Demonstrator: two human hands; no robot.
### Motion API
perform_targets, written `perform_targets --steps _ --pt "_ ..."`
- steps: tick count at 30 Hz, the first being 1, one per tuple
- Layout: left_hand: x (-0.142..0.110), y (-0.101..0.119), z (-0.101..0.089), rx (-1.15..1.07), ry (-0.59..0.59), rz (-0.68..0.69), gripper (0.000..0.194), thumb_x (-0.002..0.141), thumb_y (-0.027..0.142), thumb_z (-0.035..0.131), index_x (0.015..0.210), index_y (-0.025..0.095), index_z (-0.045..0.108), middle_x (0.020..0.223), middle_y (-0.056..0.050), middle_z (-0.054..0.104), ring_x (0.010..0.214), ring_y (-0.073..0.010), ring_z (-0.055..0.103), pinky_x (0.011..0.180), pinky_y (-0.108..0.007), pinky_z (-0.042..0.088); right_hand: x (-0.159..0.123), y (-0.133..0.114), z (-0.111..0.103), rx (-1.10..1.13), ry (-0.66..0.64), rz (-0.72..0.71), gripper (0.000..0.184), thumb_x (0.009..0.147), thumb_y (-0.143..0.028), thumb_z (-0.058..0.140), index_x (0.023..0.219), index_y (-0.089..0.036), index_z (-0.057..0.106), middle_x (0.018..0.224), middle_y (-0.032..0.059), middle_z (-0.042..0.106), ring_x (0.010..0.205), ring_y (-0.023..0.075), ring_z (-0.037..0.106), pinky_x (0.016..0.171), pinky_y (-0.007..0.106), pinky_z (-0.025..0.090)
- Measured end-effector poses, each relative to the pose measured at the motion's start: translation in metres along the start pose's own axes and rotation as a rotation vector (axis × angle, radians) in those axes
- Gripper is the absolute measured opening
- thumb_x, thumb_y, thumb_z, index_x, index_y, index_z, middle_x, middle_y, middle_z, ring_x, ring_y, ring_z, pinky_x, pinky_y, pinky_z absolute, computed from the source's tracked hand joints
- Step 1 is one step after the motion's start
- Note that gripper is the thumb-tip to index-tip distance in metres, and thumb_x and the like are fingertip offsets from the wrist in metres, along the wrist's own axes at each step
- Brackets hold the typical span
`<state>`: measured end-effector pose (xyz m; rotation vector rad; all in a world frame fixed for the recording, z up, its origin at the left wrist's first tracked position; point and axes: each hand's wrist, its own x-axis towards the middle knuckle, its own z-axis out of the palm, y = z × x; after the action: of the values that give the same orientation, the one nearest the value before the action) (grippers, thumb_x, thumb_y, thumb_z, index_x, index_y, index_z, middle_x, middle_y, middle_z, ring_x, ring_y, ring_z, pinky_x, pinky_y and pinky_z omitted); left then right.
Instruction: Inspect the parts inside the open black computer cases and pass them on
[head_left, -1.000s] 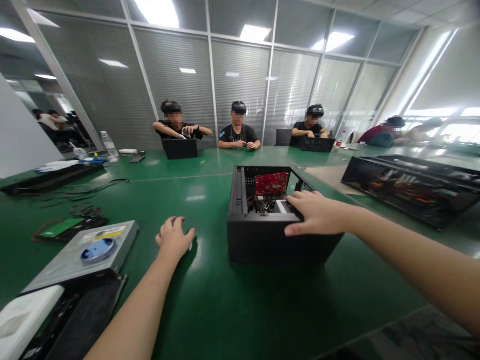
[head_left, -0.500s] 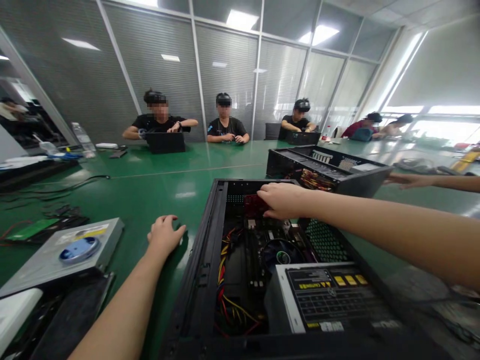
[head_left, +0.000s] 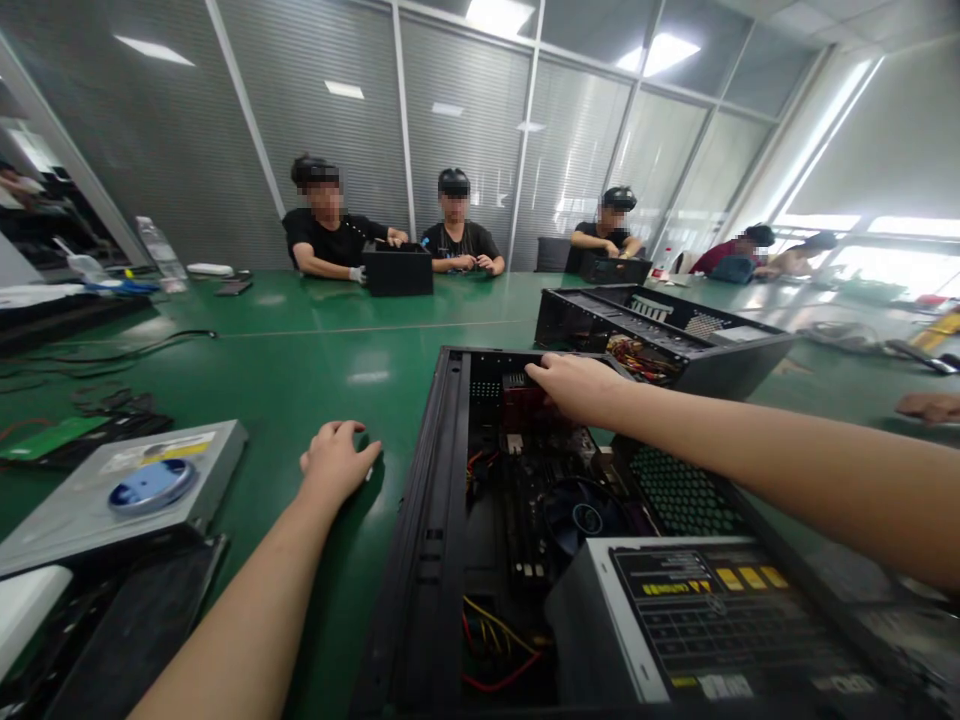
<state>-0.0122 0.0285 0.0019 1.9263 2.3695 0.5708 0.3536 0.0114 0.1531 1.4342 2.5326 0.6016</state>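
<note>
An open black computer case [head_left: 431,535] lies in front of me with its inside showing. At its far end, my right hand [head_left: 577,387] is closed on the top edge of a dark red graphics card [head_left: 517,405], fingertips partly hidden. Nearer in the case are a round CPU fan [head_left: 585,515], coloured cables [head_left: 499,640] and a power supply [head_left: 720,610] with a label. My left hand [head_left: 334,462] rests on the green table [head_left: 352,370] left of the case, fingers loosely curled and thumb apart. A tiny pale bit shows by the thumb, too small to name.
A second open case [head_left: 660,335] stands behind mine; another person's hand [head_left: 930,407] is at the far right. On the left lie an optical drive [head_left: 202,445] with a blue round dish [head_left: 152,485] on it, and a green circuit board [head_left: 56,438]. Co-workers sit opposite.
My case now reaches closer to me, and my right hand went from its rim to the graphics card. The second case has shifted left; another person's hand has left it. My left hand stays put.
</note>
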Motion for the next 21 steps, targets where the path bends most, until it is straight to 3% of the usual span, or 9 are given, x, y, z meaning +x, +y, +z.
perform_targets --steps 5,16,19,21 --pt "0.001 0.0 0.001 0.012 -0.006 0.005 0.05 0.081 0.054 0.051 0.119 0.024 0.064 0.133 -0.013 0.054 0.123 -0.0359 0.051 0.098 -0.053 0.043 -0.006 -0.003 -0.016 -0.001 0.153 0.049 0.049 0.096 -0.024 0.05 0.143 -0.014 0.043 0.121 0.0185 0.06 0.102 0.031 0.062 0.083 0.04 0.049" --pt "-0.001 0.001 -0.001 0.036 -0.031 0.001 0.052 0.081 0.056 0.051 0.119 0.024 0.065 0.135 -0.014 0.053 0.125 -0.0373 0.049 0.099 -0.054 0.042 0.009 0.0 -0.002 0.017 -0.068 -0.007 0.045 0.086 -0.015 0.06 0.131 -0.01 0.059 0.106 0.0176 0.07 0.093 0.0312 0.07 0.074 0.037 0.054" --pt "0.0 0.0 -0.002 0.044 -0.032 0.007 0.052 0.081 0.056 0.05 0.119 0.024 0.065 0.134 -0.015 0.053 0.124 -0.0373 0.049 0.099 -0.054 0.043 0.001 0.002 -0.024 0.005 0.02 0.079 0.025 0.09 -0.023 0.059 0.107 -0.01 0.072 0.098 0.0183 0.071 0.09 0.0336 0.07 0.075 0.043 0.055" --pt "0.001 -0.002 -0.002 0.049 -0.038 0.005 0.052 0.081 0.056 0.05 0.119 0.024 0.065 0.134 -0.014 0.054 0.123 -0.037 0.05 0.098 -0.054 0.043 -0.021 0.008 -0.039 0.116 0.146 0.096 0.032 0.091 -0.039 0.061 0.103 -0.013 0.074 0.104 0.0176 0.071 0.096 0.0346 0.069 0.082 0.048 0.054"
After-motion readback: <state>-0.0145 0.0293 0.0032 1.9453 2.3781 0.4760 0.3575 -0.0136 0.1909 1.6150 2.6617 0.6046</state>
